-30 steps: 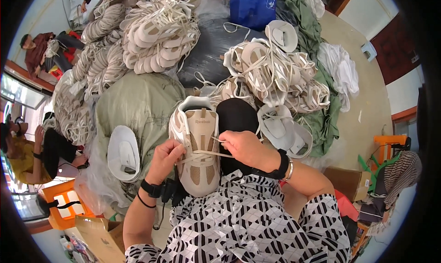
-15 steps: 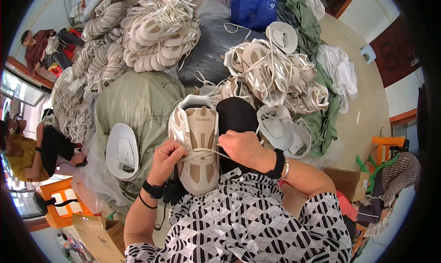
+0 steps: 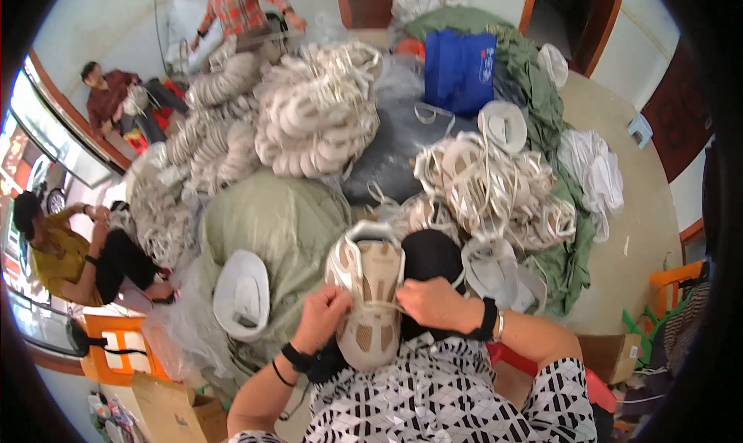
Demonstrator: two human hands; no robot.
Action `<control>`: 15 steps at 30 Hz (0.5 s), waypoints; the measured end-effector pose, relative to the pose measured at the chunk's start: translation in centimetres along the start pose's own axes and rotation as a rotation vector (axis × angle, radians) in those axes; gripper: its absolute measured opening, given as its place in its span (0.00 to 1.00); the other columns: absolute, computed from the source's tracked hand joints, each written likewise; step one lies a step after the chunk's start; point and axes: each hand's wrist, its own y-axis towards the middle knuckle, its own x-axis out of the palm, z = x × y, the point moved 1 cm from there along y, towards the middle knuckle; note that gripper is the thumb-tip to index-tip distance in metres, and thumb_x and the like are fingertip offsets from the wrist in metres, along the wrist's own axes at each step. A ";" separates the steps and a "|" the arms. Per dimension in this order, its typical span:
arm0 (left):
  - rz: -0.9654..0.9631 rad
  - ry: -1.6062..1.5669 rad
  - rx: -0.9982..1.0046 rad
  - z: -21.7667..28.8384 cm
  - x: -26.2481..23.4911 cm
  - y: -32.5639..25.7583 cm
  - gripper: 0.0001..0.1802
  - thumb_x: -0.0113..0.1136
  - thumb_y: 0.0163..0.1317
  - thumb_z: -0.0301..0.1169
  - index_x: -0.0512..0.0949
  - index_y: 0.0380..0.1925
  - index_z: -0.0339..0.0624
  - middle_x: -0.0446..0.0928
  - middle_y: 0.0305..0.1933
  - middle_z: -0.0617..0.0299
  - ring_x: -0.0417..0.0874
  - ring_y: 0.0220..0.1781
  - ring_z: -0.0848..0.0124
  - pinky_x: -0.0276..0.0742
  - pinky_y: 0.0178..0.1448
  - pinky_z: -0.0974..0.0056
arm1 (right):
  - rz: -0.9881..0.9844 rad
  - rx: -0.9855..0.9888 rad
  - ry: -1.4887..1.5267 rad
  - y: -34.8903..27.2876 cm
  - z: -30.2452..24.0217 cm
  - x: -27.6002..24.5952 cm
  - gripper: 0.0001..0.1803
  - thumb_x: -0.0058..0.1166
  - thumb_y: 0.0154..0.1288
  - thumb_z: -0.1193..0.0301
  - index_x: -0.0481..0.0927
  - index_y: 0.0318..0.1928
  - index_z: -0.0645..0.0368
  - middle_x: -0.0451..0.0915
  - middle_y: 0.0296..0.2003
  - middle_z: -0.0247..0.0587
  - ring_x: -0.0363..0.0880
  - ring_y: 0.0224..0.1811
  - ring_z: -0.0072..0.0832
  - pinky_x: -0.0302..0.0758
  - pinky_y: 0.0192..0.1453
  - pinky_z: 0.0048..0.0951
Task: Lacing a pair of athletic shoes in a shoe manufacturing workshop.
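A beige and white sneaker rests upright between my hands, its toe toward me and its opening facing away. Pale shoelace runs across its front. My left hand is closed at the shoe's left side, fingers pinched on what looks like one lace end. At the opposite side my right hand is closed in a similar pinch, the lace running toward it. Motion blur hides the exact grip. Just beyond my right hand is a black rounded covering over what appears to be my knee.
Bundled sneakers are heaped at the far left, and loose laced ones lie right of centre. A white oval shell-like piece sits on a greenish sack. Beyond stands a blue bag. Co-workers sit at left.
The whole view has tilted upward, so everything sits lower and further right, and more of the far room shows. Both hands stay at the shoe's sides, with the lace still across it.
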 end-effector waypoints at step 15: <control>-0.174 0.982 0.664 5.0 -0.9 1.2 0.07 0.60 0.56 0.35 0.78 0.34 0.46 0.73 0.36 0.60 0.78 0.42 0.60 0.77 0.44 0.55 | 0.087 0.183 0.285 5.8 -3.7 -13.6 0.40 0.54 0.60 0.72 0.50 0.71 0.55 0.79 0.25 0.47 0.81 0.25 0.42 0.75 0.31 0.38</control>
